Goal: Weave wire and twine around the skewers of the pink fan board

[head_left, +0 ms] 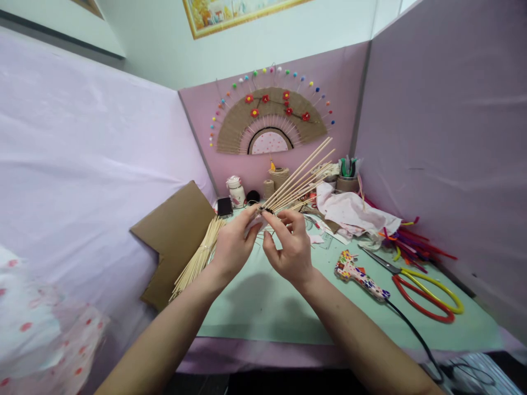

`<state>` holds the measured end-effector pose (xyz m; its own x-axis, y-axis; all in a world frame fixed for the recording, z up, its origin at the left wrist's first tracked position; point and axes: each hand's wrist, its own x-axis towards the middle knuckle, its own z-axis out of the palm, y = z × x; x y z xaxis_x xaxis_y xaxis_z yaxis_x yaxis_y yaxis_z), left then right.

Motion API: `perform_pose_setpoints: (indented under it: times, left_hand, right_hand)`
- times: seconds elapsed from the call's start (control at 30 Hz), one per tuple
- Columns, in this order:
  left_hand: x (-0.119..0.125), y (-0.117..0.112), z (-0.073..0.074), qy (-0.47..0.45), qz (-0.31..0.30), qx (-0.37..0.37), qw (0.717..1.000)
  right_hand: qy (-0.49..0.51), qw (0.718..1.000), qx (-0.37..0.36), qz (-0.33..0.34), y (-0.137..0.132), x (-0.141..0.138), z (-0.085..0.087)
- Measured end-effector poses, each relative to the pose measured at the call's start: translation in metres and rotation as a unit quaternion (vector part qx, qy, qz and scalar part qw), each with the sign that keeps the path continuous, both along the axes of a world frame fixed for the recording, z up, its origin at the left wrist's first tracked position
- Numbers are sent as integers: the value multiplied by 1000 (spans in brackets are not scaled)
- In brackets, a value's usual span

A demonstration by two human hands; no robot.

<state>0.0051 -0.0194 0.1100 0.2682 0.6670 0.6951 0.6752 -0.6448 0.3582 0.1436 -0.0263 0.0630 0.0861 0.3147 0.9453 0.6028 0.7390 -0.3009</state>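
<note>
Thin wooden sticks (302,173) spread like a fan up and to the right from a small base with a dark edge, held above the table. My left hand (235,241) is closed, pinching the left end of that base between thumb and fingers. My right hand (290,247) is curled at the base's right side, its index fingertip on the dark edge and its thumb lower down. The fingers hide most of the base. Left of my left hand lies a tied bundle of similar sticks (200,255).
Brown cardboard (177,230) leans at left. A patterned glue gun (360,274) and scissors (428,291) lie at right, near fuzzy pipe cleaners (411,247) and white cloth (354,211). Twine rolls (280,178) and a white bottle (236,192) stand behind. A decorated fan (234,129) hangs on the back panel.
</note>
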Motion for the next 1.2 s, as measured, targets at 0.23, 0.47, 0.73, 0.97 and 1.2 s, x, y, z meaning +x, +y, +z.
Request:
perform_pose_setpoints:
  times: [0.23,0.47,0.73,0.97,1.2]
  left_hand:
    - [-1,1,-4,-2,-18,6,1000]
    - [-6,10,-15,26,-42,203,978]
    - [-11,11,-12,80,-39,256,963]
    - [-16,11,-16,59,-4,250,966]
    - [-17,10,-15,51,-13,276,960]
  right_hand:
    - [77,992,-48,83,-6,-4,6]
    - [113,982,-74,136,-5,-8,3]
    - [176,946,-132,237,-5,-11,1]
    - [363,821,-253,362,-2,-8,1]
    - [142,975,-32,170,-20,-9,7]
